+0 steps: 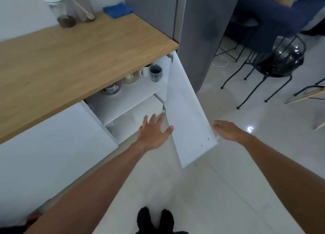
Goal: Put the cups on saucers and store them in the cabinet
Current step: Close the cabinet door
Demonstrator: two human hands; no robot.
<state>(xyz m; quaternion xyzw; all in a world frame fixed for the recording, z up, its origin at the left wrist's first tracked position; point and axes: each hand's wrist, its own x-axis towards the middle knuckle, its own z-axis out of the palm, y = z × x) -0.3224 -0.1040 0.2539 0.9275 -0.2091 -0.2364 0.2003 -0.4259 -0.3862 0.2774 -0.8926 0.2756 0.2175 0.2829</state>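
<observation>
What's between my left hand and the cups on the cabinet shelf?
Nothing visible. The door is swung open, held at its edge by the right hand; the left hand is empty, below the shelf with the cups.

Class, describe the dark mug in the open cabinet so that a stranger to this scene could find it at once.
Start at the wooden countertop and look beneath its right end, where the white cabinet door hangs open. On the upper shelf stands a row of crockery. The dark mug is the rightmost piece, upright beside the hinge side, the only dark one among pale neighbours.
</observation>
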